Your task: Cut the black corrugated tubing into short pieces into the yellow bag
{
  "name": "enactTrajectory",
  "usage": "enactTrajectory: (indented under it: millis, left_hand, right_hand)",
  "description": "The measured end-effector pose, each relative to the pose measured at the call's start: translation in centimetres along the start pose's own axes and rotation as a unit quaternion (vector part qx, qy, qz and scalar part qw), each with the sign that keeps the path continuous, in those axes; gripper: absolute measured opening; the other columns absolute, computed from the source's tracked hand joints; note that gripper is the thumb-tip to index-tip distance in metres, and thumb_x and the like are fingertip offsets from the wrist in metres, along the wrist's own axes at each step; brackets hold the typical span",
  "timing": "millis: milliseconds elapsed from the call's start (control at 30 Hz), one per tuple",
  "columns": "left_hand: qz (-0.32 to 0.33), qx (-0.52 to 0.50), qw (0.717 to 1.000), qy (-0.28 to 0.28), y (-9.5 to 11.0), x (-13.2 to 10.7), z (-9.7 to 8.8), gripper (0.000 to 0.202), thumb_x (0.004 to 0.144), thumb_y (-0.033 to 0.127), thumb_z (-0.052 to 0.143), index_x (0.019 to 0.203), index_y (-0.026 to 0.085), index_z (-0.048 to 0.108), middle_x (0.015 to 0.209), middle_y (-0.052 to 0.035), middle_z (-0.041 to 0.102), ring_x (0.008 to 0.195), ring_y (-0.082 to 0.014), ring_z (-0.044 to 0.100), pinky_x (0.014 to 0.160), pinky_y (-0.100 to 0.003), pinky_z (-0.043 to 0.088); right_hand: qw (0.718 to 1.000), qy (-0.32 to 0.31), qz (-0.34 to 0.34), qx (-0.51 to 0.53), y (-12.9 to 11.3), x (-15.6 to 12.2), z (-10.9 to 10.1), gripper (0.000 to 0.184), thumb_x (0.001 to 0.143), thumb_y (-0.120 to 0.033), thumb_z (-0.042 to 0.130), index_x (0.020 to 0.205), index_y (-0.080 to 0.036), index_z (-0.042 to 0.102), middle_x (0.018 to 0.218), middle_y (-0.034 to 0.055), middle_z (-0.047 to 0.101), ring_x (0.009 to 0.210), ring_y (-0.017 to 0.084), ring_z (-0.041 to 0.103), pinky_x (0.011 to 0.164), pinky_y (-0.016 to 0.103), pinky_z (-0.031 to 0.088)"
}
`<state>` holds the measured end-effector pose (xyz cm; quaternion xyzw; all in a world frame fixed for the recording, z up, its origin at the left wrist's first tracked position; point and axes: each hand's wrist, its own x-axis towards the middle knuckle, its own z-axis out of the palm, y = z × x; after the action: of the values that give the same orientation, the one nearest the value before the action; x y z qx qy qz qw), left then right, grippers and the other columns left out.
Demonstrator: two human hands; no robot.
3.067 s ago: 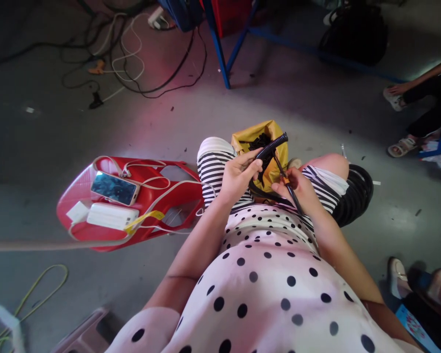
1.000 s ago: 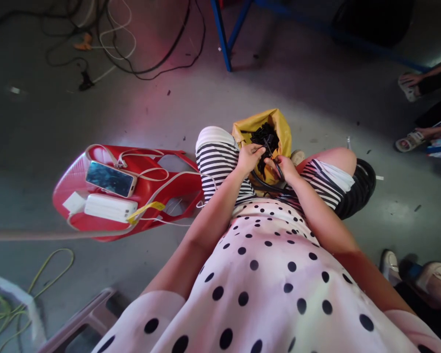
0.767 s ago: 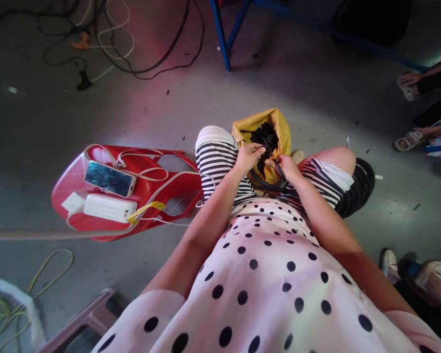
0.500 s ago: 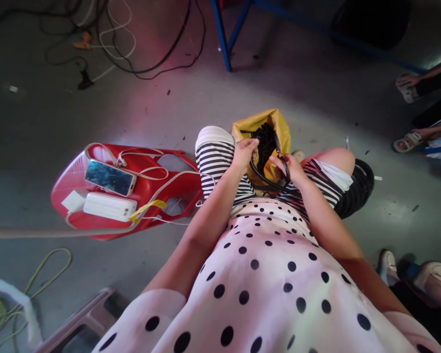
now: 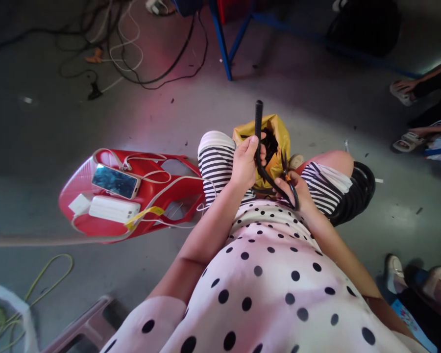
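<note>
My left hand (image 5: 247, 158) is closed around a black tube (image 5: 258, 117), whose ribbed end stands up above the fist. From there the tube bends down and right toward my right hand (image 5: 297, 190). That hand is wrapped on a pair of black-handled scissors (image 5: 285, 169) with an orange spot at the pivot; the blades point away from me. My right thumb lies near or on the lower tube, though contact is hard to make out. Between my knees a yellow bag (image 5: 244, 131) stands with its mouth open, dark pieces inside it.
Left of me a red stool (image 5: 75, 189) bears a phone (image 5: 115, 181), a white power bank (image 5: 113, 209) and cables. A coil of black tubing (image 5: 365, 186) lies by my right knee. A blue metal frame (image 5: 222, 44) stands ahead. Other people's feet (image 5: 407, 142) are at right.
My left hand has brought up the tube, so its ribbed end now rises above the bag. My right hand has shifted slightly toward me, and the scissor blades now show.
</note>
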<state>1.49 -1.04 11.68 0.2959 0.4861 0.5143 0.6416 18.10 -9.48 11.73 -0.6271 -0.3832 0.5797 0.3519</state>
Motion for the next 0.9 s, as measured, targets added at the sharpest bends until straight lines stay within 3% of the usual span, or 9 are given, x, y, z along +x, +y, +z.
enactTrajectory:
  millis: [100,267,500,733,900]
  left_hand:
    - [0.085,0.090,0.992,-0.028,0.2,-1.0,-0.5,0.051,0.097,0.068,0.085,0.116,0.021,0.085,0.081,-0.0024,0.076,0.072,-0.0143,0.070,0.069,-0.028,0.063]
    - [0.181,0.186,0.964,-0.056,0.5,-2.2,-0.6,0.040,0.095,0.055,0.088,0.112,0.018,0.089,0.105,-0.0091,0.089,0.091,-0.0192,0.082,0.087,-0.030,0.067]
    - [0.191,0.243,0.947,-0.082,0.8,-2.7,-0.7,0.030,0.098,0.044,0.084,0.113,0.018,0.089,0.107,-0.0092,0.090,0.092,-0.0193,0.083,0.088,-0.029,0.066]
    - [0.197,0.254,0.943,-0.086,1.1,-2.8,-0.8,0.027,0.098,0.041,0.083,0.111,0.018,0.089,0.107,-0.0095,0.090,0.094,-0.0200,0.084,0.089,-0.029,0.066]
    - [0.193,0.258,0.943,-0.082,1.3,-2.9,-0.7,0.027,0.098,0.041,0.083,0.110,0.018,0.089,0.104,-0.0082,0.090,0.091,-0.0189,0.083,0.086,-0.028,0.065]
  right_hand:
    - [0.997,0.044,-0.051,-0.031,-0.5,0.4,-1.0,0.067,0.073,-0.080,0.094,0.092,-0.029,0.055,0.079,-0.0009,0.065,0.075,0.022,0.064,0.070,0.037,0.056]
    - [0.991,0.039,-0.082,-0.102,-1.2,0.5,-2.0,0.063,0.076,-0.074,0.094,0.094,-0.028,0.056,0.084,-0.0013,0.067,0.076,0.021,0.061,0.073,0.036,0.052]
    - [0.997,0.008,-0.053,-0.063,-1.2,0.3,-1.7,0.064,0.077,-0.078,0.091,0.092,-0.030,0.052,0.084,0.0003,0.066,0.076,0.023,0.063,0.069,0.038,0.057]
    - [0.993,0.006,-0.066,-0.095,-1.5,0.2,-2.1,0.062,0.079,-0.078,0.090,0.093,-0.029,0.053,0.083,-0.0005,0.065,0.076,0.022,0.062,0.071,0.037,0.050]
    - [0.992,0.001,-0.065,-0.110,-1.9,0.0,-2.1,0.063,0.078,-0.078,0.090,0.093,-0.030,0.053,0.084,-0.0002,0.067,0.079,0.024,0.064,0.075,0.039,0.053]
